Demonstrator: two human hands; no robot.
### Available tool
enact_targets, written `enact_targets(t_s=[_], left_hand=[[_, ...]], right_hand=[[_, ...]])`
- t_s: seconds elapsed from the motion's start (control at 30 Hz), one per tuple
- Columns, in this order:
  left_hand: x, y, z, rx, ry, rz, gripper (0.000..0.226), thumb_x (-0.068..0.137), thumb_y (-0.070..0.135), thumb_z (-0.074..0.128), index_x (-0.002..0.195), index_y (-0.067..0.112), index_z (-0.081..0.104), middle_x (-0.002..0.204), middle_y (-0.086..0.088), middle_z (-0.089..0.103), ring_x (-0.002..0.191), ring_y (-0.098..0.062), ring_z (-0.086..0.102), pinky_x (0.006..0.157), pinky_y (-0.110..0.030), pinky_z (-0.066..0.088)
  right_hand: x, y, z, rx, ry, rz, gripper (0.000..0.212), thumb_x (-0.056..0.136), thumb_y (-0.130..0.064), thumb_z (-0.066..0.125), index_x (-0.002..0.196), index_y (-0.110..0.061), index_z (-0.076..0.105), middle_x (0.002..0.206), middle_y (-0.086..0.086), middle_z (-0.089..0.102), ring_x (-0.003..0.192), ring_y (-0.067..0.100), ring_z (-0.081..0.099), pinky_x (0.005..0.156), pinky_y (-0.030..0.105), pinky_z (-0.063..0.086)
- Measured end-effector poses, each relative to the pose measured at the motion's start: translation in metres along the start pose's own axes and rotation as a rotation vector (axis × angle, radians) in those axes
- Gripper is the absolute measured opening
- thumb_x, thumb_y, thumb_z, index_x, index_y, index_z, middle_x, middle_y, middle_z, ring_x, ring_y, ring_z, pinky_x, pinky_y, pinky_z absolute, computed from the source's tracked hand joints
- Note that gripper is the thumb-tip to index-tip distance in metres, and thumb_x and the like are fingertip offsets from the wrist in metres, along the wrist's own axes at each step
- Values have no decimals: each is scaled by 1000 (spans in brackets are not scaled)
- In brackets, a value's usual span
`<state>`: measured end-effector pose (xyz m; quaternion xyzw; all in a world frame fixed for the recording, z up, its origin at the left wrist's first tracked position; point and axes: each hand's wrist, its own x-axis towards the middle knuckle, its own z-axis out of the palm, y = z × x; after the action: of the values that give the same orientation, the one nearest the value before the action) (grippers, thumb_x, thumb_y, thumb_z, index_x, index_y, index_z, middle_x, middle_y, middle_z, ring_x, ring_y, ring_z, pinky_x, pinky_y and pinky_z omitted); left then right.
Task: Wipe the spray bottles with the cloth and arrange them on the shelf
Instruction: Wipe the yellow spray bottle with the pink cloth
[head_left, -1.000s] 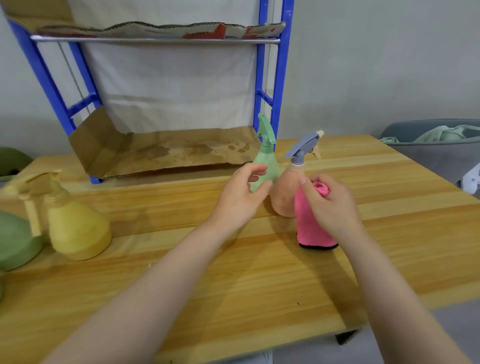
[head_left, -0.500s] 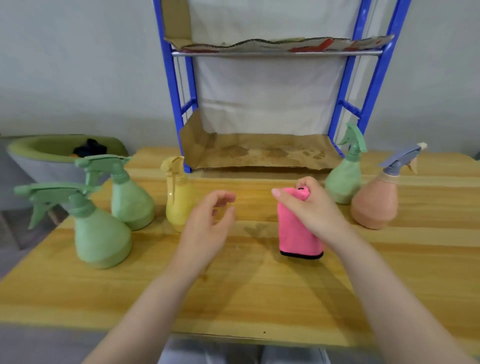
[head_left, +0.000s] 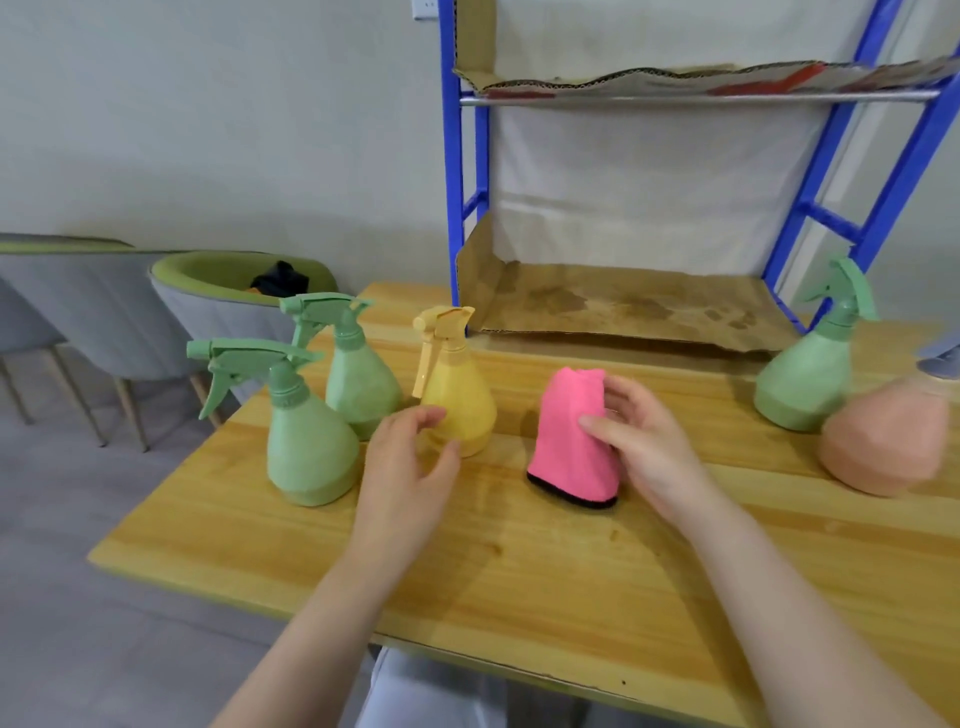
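My right hand (head_left: 641, 457) is curled around the pink cloth (head_left: 571, 441), which stands bunched on the wooden table (head_left: 519, 582). My left hand (head_left: 408, 467) hovers with loosely spread fingers, holding nothing, just in front of the yellow spray bottle (head_left: 457, 387). Two green bottles (head_left: 311, 410) stand further left. Another green bottle (head_left: 810, 374) and a peach bottle (head_left: 888, 441) stand far right, near the blue shelf (head_left: 457, 182).
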<state>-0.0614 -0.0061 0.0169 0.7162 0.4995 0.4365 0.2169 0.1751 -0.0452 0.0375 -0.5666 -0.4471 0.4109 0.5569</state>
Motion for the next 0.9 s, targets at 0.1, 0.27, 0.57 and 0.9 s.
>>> enact_targets(t_s=[0.1, 0.27, 0.57, 0.9], left_hand=[[9, 1, -2, -53, 23, -110, 52, 91, 27, 67, 137, 17, 44, 122, 10, 46, 116, -6, 44, 101, -27, 39], [36, 8, 4, -296, -21, -185, 60, 90, 37, 68, 142, 26, 41, 135, 8, 52, 125, -10, 50, 107, -39, 44], [55, 25, 15, -454, 94, -111, 10, 93, 32, 66, 97, 39, 59, 90, 15, 64, 78, 11, 58, 69, -7, 43], [56, 28, 22, -474, 105, -121, 12, 93, 34, 66, 83, 37, 58, 78, 13, 59, 67, 6, 53, 70, -19, 46]], right_hand=[[2, 6, -1, -47, 57, 12, 32, 86, -14, 74, 115, -19, 62, 117, -1, 68, 111, 17, 64, 97, 40, 52], [0, 5, 1, -84, 50, -15, 24, 95, -18, 63, 116, -28, 61, 111, -9, 72, 104, 7, 67, 91, 36, 53], [1, 1, 1, -90, 106, 41, 28, 106, -25, 39, 130, -36, 48, 114, -4, 62, 98, 19, 63, 82, 40, 53], [0, 1, -3, -174, 121, -39, 43, 89, -26, 71, 121, -24, 43, 122, -7, 54, 108, 15, 58, 90, 41, 54]])
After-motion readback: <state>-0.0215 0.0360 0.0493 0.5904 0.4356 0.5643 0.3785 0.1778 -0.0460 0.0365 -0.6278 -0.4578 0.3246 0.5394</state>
